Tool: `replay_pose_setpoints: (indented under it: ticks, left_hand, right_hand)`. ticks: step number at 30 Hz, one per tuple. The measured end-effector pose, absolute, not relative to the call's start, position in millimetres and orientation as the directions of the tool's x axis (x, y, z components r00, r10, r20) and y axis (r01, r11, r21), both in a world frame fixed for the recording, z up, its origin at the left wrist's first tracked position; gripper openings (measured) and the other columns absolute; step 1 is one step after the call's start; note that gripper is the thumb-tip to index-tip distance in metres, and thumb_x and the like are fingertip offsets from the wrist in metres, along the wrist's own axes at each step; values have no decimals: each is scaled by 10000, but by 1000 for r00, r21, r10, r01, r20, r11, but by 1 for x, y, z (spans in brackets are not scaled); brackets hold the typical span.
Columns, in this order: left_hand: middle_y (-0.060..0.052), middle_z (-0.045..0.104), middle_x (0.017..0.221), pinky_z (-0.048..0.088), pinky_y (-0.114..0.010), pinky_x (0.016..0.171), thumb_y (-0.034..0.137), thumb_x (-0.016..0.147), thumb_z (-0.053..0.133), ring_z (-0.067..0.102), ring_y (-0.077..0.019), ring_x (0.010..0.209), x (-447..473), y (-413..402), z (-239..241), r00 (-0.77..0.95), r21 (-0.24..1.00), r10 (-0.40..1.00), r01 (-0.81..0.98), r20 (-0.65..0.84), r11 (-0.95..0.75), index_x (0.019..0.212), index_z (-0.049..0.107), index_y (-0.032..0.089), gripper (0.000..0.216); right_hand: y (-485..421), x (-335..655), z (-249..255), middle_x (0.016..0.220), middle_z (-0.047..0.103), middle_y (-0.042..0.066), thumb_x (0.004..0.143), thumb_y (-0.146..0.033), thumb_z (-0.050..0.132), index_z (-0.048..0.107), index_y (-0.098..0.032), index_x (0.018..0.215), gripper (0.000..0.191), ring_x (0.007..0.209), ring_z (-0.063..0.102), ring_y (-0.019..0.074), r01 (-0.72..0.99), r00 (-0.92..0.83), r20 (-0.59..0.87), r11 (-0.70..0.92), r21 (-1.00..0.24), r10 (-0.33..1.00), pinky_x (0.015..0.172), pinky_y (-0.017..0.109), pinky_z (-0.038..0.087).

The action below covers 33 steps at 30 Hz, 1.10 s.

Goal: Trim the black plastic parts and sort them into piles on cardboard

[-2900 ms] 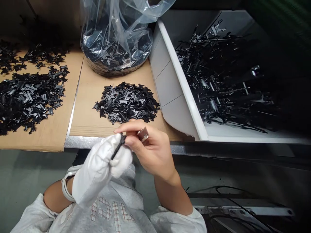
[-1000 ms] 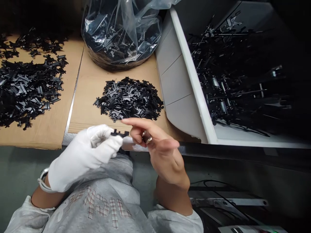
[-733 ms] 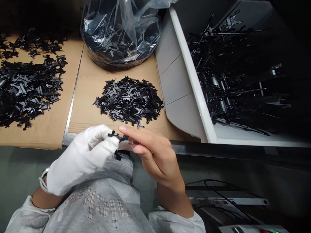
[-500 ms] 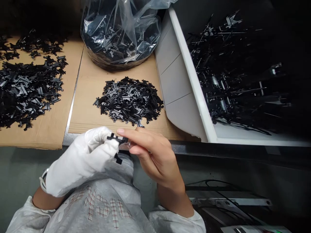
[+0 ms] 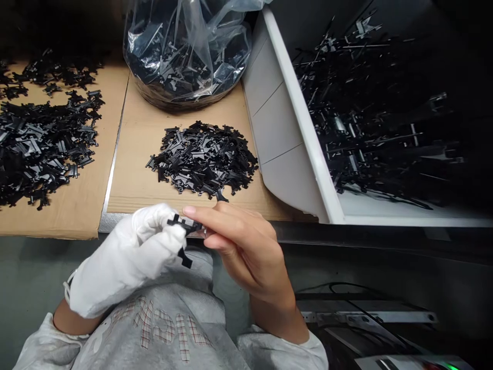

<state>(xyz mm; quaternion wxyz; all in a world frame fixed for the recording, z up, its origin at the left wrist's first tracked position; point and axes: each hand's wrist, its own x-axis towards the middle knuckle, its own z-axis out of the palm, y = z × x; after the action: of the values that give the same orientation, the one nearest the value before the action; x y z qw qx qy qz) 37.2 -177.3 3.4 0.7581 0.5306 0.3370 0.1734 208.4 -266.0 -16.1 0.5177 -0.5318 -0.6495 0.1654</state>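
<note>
In the head view, my left hand (image 5: 127, 257) wears a white glove. Its thumb and fingers pinch a small black plastic part (image 5: 186, 259), whose notched upper edge and lower foot stick out. Bare and curled, my right hand (image 5: 246, 246) meets the part from the right, its index finger stretched along the top edge. Between that finger and the thumb is a small shiny bit that I cannot make out. A pile of similar black parts (image 5: 204, 159) lies on the cardboard just beyond both hands.
Left of it spreads a larger pile of black parts (image 5: 42, 149). Behind stands a clear plastic bag (image 5: 188, 56) full of parts. On the right, a white bin (image 5: 304, 118) holds more black pieces. The cardboard-covered table (image 5: 127, 190) ends just before my body.
The part in my left hand has tilted slightly, its foot a little lower. Both hands keep nearly the same place and grip. The view has shifted slightly.
</note>
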Motion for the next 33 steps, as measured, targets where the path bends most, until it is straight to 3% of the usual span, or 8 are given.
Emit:
replay_pose_setpoints:
  ticks: [6, 10, 13, 16, 20, 26, 30, 33]
  left_hand:
    - [37, 477, 615, 373, -251, 520, 501, 873, 705, 429, -115, 565, 40, -174, 7, 696, 950, 649, 187, -308, 251, 682, 521, 218, 388]
    - [40, 504, 664, 367, -270, 604, 390, 931, 582, 455, -123, 619, 55, -150, 3, 651, 917, 737, 382, -179, -114, 712, 494, 221, 291]
    - [11, 590, 711, 363, -311, 693, 396, 982, 527, 517, -157, 695, 79, -122, -3, 670, 707, 741, 543, -38, -454, 741, 524, 218, 300]
    - [-62, 708, 783, 367, -352, 721, 424, 1010, 505, 633, -227, 767, 113, -101, -8, 695, 442, 719, 647, -6, -621, 813, 637, 199, 326]
    - [-193, 771, 910, 383, -411, 771, 510, 1023, 473, 718, -362, 939, 136, -94, -8, 604, 188, 795, 775, 62, -603, 936, 736, 138, 464]
    - [-152, 787, 993, 338, -381, 696, 437, 1076, 317, 732, -295, 903, 65, -92, -4, 438, 94, 895, 891, 87, -445, 1073, 714, 181, 471]
    - [-169, 766, 1079, 319, -381, 681, 440, 1013, 436, 710, -340, 980, -4, -79, -8, 233, -109, 972, 966, -28, -234, 1193, 704, 209, 398]
    - [-180, 749, 1152, 325, -389, 708, 480, 997, 430, 688, -364, 1054, -24, -64, -16, 218, -161, 969, 959, -112, -234, 1274, 685, 244, 445]
  right_hand:
    - [-260, 219, -19, 1036, 763, 48, 1073, -408, 491, 709, -308, 1302, 331, 888, 711, 193, 488, 373, 402, 192, -852, 836, 825, 356, 595]
    - [-267, 231, -23, 988, 740, 54, 1063, -450, 501, 692, -301, 1317, 351, 863, 688, 197, 453, 471, 365, 136, -881, 803, 837, 381, 571]
    - [-272, 236, -26, 948, 720, 43, 1063, -449, 504, 685, -299, 1324, 352, 832, 662, 187, 441, 501, 331, 93, -893, 799, 798, 360, 547]
    - [-274, 238, -27, 887, 695, 35, 1056, -469, 510, 692, -279, 1312, 366, 781, 645, 180, 424, 511, 301, 68, -903, 805, 708, 322, 526]
    - [-275, 238, -27, 706, 590, -1, 1047, -462, 535, 717, -251, 1273, 358, 607, 525, 150, 415, 542, 328, 93, -905, 774, 585, 288, 451]
    - [-272, 240, -29, 672, 569, -10, 1035, -415, 570, 738, -267, 1261, 318, 581, 499, 144, 445, 531, 349, 96, -890, 772, 551, 294, 395]
    - [-268, 238, -33, 665, 579, -18, 1047, -406, 541, 713, -284, 1307, 335, 580, 498, 145, 470, 469, 348, 104, -876, 812, 554, 303, 387]
    - [-265, 235, -35, 682, 603, -12, 1047, -403, 538, 705, -291, 1319, 338, 587, 504, 155, 480, 443, 340, 101, -872, 830, 554, 314, 387]
